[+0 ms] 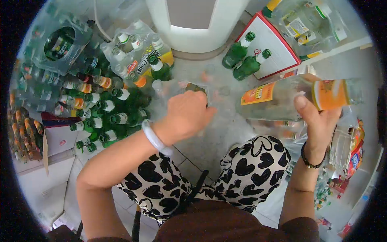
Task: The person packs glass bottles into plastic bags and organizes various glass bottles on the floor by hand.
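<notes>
My right hand [318, 117] is wrapped round a clear glass bottle [288, 97] with orange labels, held on its side with its mouth to the right. My left hand [187, 115] is closed in a fist over the middle of the floor, its back turned up. A small dark greenish thing [196, 87] shows just beyond its knuckles, blurred; I cannot make out what the fingers hold. Clear plastic [161, 86] lies beside that hand. A green bottle [159, 68] stands behind it to the left.
Many green bottles [121, 117] are packed together at the left, near a plastic-wrapped pack [141, 52]. Two green bottles, one of them nearer [250, 66], stand by a red-edged white box [268, 44]. A white appliance [197, 40] stands at the back.
</notes>
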The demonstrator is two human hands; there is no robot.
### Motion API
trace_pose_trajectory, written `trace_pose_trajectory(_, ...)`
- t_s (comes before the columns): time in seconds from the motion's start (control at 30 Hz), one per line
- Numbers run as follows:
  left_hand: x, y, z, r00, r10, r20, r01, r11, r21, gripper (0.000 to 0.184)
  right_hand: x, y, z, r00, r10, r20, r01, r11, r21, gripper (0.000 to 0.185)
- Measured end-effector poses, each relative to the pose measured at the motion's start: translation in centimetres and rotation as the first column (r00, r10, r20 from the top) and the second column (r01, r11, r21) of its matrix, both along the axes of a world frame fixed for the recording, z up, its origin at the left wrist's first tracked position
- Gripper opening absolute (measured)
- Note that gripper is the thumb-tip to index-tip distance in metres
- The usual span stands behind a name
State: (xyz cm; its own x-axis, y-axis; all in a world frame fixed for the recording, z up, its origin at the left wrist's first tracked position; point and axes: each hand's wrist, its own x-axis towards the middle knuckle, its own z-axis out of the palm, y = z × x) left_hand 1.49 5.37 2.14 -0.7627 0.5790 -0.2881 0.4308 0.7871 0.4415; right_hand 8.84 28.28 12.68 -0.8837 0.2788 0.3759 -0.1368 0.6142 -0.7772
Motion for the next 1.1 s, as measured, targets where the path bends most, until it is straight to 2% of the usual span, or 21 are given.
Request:
trace_pose_trajectory(0.1,-0.4,0.3,0.0,1.0,-0.015,0.01,0.014,1.0,0.019,0.028,0.6,0.4,-0.9,0.998,-0.034,0.045,0.038,0.996,-0.076,0.049)
trace_pose_trajectory(0.2,-0.2,-0.2,0.7,0.991,-0.106,-0.083,0.096,0.989,-0.111,0.021,0.7,0.9,-1.6,0.997,-0.079,0.027,0.082,0.978,-0.193,0.05)
trace_pose_trajectory(0.27,-0.8,-1.3,-0.7,0.914,-0.145,-0.379,0.235,0.95,0.203,0.028,0.7,1.3,-1.6,0.994,-0.075,0.082,0.081,0.994,-0.077,0.047)
trace_pose_trajectory(0.3,-1.0,-1.6,-0.8,0.912,-0.162,-0.377,0.25,0.948,0.198,0.028,0.6,1.3,-2.0,0.992,-0.091,0.084,0.098,0.992,-0.083,0.047)
trace_pose_trajectory(0.37,-1.0,-1.9,-0.9,0.971,-0.239,-0.003,0.237,0.959,0.154,0.042,0.2,1.1,-3.1,0.999,-0.041,0.016,0.044,0.981,-0.188,0.049)
trace_pose_trajectory(0.4,-1.0,-1.7,-1.1,0.97,-0.242,-0.002,0.24,0.959,0.15,0.042,0.1,1.3,-3.5,0.999,-0.044,0.016,0.047,0.98,-0.192,0.049)
trace_pose_trajectory(0.47,-0.7,-1.5,-1.7,0.953,-0.245,-0.178,0.272,0.952,0.143,0.044,0.1,1.5,-4.5,0.989,-0.031,0.148,0.058,0.982,-0.182,0.049)
trace_pose_trajectory(0.5,-0.6,-1.3,-2.1,0.953,-0.244,-0.18,0.27,0.953,0.135,0.044,0.0,1.6,-4.8,0.989,-0.028,0.145,0.055,0.98,-0.19,0.049)
trace_pose_trajectory(0.57,-0.6,-1.0,-2.8,0.905,-0.333,-0.264,0.331,0.942,-0.054,0.034,-0.4,1.6,-5.3,0.995,0.022,0.097,-0.028,0.998,0.059,0.046)
trace_pose_trajectory(0.67,-0.8,-1.5,-3.3,0.912,-0.236,-0.337,0.248,0.969,-0.009,0.027,-0.2,1.5,-5.9,0.99,0.001,0.141,-0.019,0.992,0.123,0.045)
trace_pose_trajectory(0.7,-0.8,-1.5,-3.2,0.912,-0.238,-0.334,0.248,0.969,-0.014,0.027,-0.2,1.6,-6.1,0.99,0.002,0.142,-0.018,0.993,0.117,0.045)
trace_pose_trajectory(0.77,-0.9,-1.1,-2.5,0.873,-0.169,-0.457,0.192,0.981,0.004,0.021,-0.3,1.7,-6.6,0.985,-0.014,0.175,0.014,1.0,0.0,0.045)
trace_pose_trajectory(0.9,-1.5,-0.7,-2.6,0.86,-0.153,-0.487,0.208,0.976,0.06,0.022,-1.0,1.6,-7.0,0.997,-0.044,0.061,0.04,0.998,0.052,0.046)
trace_pose_trajectory(0.97,-1.7,-0.4,-3.1,0.834,-0.276,-0.478,0.233,0.961,-0.148,0.025,-1.1,1.6,-7.2,0.998,-0.026,0.063,0.023,0.999,0.049,0.046)
trace_pose_trajectory(1.1,-1.2,-0.2,-3.4,0.815,-0.252,-0.522,0.221,0.968,-0.122,0.015,-1.1,1.8,-8.8,0.996,-0.015,0.092,0.013,0.999,0.03,0.046)
